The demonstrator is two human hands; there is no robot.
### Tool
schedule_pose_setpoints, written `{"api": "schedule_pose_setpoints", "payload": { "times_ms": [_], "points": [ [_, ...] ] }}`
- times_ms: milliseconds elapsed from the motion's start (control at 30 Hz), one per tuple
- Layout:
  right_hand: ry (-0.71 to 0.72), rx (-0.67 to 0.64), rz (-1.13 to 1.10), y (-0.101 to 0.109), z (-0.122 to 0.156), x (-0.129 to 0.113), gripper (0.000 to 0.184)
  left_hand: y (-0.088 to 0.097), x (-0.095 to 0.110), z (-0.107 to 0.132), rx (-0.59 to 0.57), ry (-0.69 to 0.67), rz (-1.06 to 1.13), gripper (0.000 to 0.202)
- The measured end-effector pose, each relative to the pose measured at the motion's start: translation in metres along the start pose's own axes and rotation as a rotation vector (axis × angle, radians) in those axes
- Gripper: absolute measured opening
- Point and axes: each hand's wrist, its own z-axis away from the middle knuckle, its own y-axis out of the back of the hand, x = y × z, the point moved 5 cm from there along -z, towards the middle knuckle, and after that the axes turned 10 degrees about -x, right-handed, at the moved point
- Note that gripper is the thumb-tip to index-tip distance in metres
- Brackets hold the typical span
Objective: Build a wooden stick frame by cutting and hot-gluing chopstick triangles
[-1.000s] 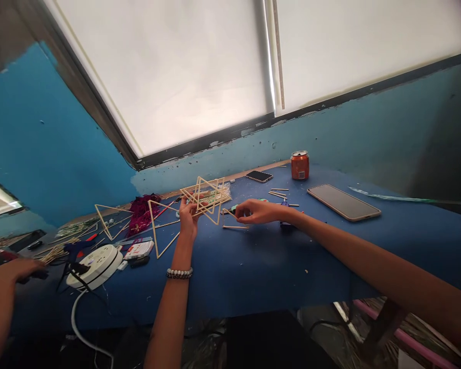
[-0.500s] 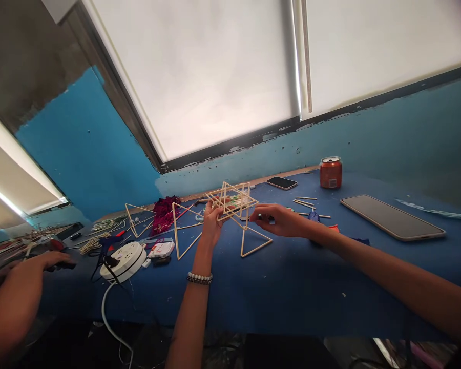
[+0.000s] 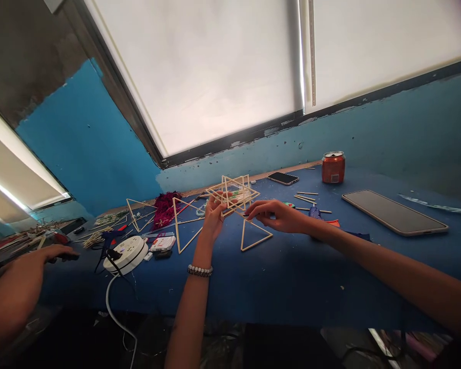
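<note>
Fingers on the right hand (image 3: 280,216) have opened out a little and now reach to the edge of a stick frame (image 3: 234,196) made of triangles. The left hand (image 3: 215,218), with a bead bracelet (image 3: 200,270), is closed around the frame and holds it up over the blue table (image 3: 292,287). A stick triangle (image 3: 255,236) sits just below. Farther back stands an orange can (image 3: 333,167), its words too small to read, near a phone (image 3: 283,178).
</note>
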Motion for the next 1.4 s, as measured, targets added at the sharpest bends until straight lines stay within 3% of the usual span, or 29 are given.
{"api": "schedule_pose_setpoints", "payload": {
  "times_ms": [300, 900, 1133, 1400],
  "points": [
    [-0.092, -0.106, -0.12, -0.005, 0.0, 0.002, 0.04, -0.004, 0.001, 0.001, -0.034, -0.022, 0.0, 0.046],
    [-0.053, 0.171, -0.094, 0.022, 0.007, -0.009, 0.033, 0.006, -0.001, -0.001, 0.034, -0.029, -0.036, 0.043],
    [-0.195, 0.199, -0.067, 0.024, 0.009, -0.002, 0.028, 0.006, -0.001, -0.001, 0.028, -0.018, -0.031, 0.043],
    [-0.247, 0.304, 0.037, 0.027, 0.01, 0.007, 0.033, 0.005, 0.0, 0.0, 0.025, 0.0, -0.034, 0.046]
  ]
}}
